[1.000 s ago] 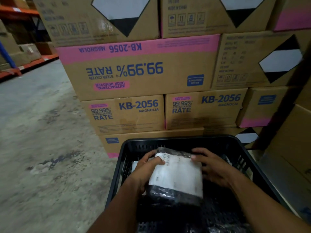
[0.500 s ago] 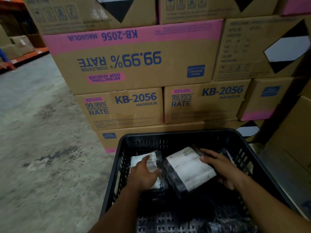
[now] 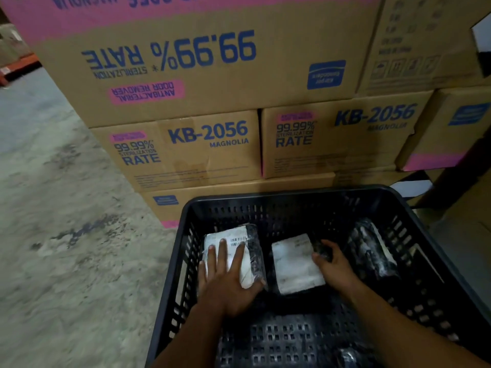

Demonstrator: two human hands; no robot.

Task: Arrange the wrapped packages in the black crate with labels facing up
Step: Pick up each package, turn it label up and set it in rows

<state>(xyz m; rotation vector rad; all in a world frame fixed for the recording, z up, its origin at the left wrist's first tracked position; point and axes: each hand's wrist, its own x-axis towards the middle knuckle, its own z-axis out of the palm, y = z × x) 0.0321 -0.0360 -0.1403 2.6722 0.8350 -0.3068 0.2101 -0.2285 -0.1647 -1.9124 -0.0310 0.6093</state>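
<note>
We find the black perforated plastic crate (image 3: 305,197) in the lower centre of the frame, standing on the stained concrete floor (image 3: 58,235) before a stack of brown cardboard cartons (image 3: 186,155). Inside it, at lower centre-left, the left hand (image 3: 225,280) lies flat on a black-film-wrapped package with a white label (image 3: 233,251), fingers (image 3: 221,254) spread open and pressing rather than gripping; the label faces up. Just beside it, the right hand (image 3: 332,264) rests at the right edge of a second black-wrapped package with a white label (image 3: 295,264), also face up; its fingers curl at the edge, but we cannot tell whether they grip it. A third black-wrapped package (image 3: 372,253) leans against the crate's right wall, its pale face tilted sideways. In our judgement it is the main risk: left leaning, its label will not face up, and it could slide onto its neighbour. The glossy film may also slip under flat palms, pushing one package against the other. Legible writing: "KB-2056 MAGNOLIA" and "99.99% STERILIZATION RATE" on the cartons; on the inverted carton above, "ANTIBACTERIAL ODOR REMOVER". Barcodes show on the left label; its text is too small to read.
</note>
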